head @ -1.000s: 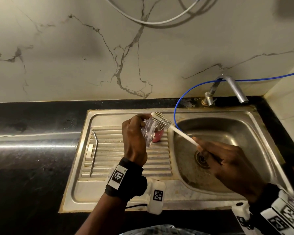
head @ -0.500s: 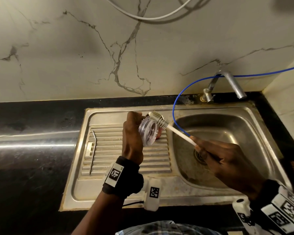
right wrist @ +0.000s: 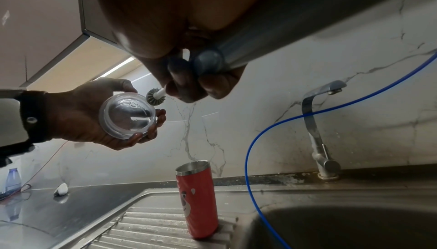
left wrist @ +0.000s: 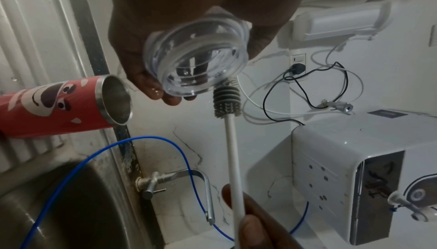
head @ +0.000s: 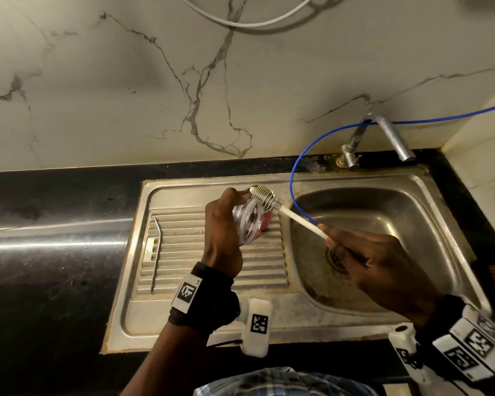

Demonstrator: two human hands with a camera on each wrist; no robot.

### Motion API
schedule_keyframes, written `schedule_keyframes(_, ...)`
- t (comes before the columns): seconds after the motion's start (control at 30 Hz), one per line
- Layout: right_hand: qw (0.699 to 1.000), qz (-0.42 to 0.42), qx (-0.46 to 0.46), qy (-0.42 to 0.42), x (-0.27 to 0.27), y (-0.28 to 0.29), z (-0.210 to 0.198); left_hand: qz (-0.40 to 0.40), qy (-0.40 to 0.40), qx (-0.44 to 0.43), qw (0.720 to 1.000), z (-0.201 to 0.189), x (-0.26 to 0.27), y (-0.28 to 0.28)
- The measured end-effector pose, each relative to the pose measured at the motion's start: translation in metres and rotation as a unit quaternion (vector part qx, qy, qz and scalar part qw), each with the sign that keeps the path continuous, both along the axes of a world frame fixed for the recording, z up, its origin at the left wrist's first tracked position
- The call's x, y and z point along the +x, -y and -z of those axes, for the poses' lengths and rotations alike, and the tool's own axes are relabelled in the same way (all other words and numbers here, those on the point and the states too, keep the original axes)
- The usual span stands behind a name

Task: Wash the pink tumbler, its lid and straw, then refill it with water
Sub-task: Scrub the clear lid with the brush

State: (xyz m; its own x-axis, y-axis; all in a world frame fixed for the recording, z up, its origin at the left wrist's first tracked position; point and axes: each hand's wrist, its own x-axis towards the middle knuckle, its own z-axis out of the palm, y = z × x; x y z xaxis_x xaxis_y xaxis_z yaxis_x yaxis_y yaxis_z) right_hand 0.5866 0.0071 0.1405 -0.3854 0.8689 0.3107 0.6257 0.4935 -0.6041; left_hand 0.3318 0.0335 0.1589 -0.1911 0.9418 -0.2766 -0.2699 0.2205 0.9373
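Note:
My left hand [head: 226, 221] grips the clear domed lid [head: 247, 221] above the drainboard, its hollow side turned toward me. My right hand [head: 363, 258] holds the white handle of a bottle brush [head: 303, 221], and its grey bristled head [head: 269, 198] lies against the lid's upper rim. The pink tumbler [right wrist: 197, 202] with a bear print stands upright and open on the drainboard, just behind the lid [right wrist: 127, 115]. In the head view the lid mostly hides it. A bent metal straw [head: 156, 252] lies on the left of the drainboard.
The steel sink basin [head: 397, 224] is to the right, under my right hand. A tap [head: 392, 138] stands at its back edge, and a blue hose [head: 295, 172] loops down into the basin. Black counter [head: 55, 267] runs left. A white water purifier [left wrist: 354, 159] hangs on the wall.
My left hand has turned the lid so that its hollow side faces me more. The brush head has stayed at the lid's upper rim.

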Motion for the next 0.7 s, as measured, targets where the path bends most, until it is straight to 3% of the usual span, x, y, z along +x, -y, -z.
schedule_keyframes(0.13, 0.999, -0.031, 0.007, -0.006, -0.001, 0.006, -0.004, -0.036, -0.014, 0.031, 0.999, 0.001, 0.001, -0.001)
schedule_keyframes(0.37, 1.000, 0.015, -0.009, 0.008, 0.004, -0.004, -0.006, -0.042, -0.103, 0.108, 0.988, 0.006, 0.003, 0.000)
schedule_keyframes(0.53, 0.999, 0.016, -0.038, 0.011, 0.003, -0.005, -0.003, -0.065, -0.063, 0.115, 0.989, 0.006, 0.003, -0.003)
schedule_keyframes(0.7, 1.000, -0.006, -0.020, -0.001, 0.002, -0.002, -0.007, -0.054, -0.072, 0.105, 0.990, 0.004, 0.000, -0.002)
